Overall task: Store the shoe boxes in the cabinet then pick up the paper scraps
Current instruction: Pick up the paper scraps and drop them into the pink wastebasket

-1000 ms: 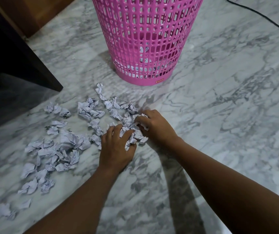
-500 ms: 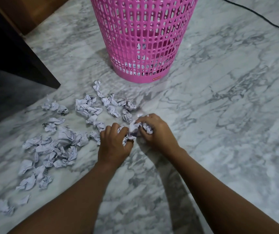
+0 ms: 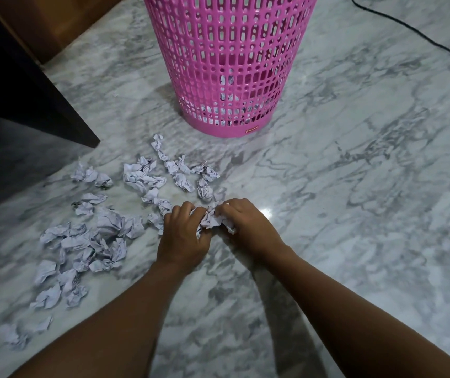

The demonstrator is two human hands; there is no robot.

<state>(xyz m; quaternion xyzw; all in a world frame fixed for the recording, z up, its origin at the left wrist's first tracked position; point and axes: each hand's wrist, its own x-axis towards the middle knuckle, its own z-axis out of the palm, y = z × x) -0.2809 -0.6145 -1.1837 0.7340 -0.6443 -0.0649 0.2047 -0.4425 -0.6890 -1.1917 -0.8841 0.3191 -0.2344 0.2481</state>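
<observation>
I have both hands low over the marble floor (image 3: 354, 214), on the near side of the pink basket (image 3: 229, 64), and they meet on one wad (image 3: 211, 221) of crumpled paper. The left hand (image 3: 183, 236) has its fingers curled over the wad from the left, knuckles up. The right hand (image 3: 248, 225) grips the same wad from the right, with white paper showing under its fingers and at the edge of its palm. Both hands are clamped on paper and sit close together. I cannot tell whether the wad is lifted or resting on the floor. The basket stands upright, its top out of view, and through the slots low in its wall I can make out a few pale pieces (image 3: 223, 97) inside. The loose scraps (image 3: 104, 236) lie on the floor to the near left of the basket. A short line of them runs from just before the basket's foot toward the hands, and a thicker patch spreads further left and nearer to me. Left of the basket, dark furniture (image 3: 27, 91) stands with its corner on the floor, and a brown wooden panel (image 3: 63, 23) rises behind it. Right of the basket, well apart from it, a black cable (image 3: 409, 31) trails across the floor.
</observation>
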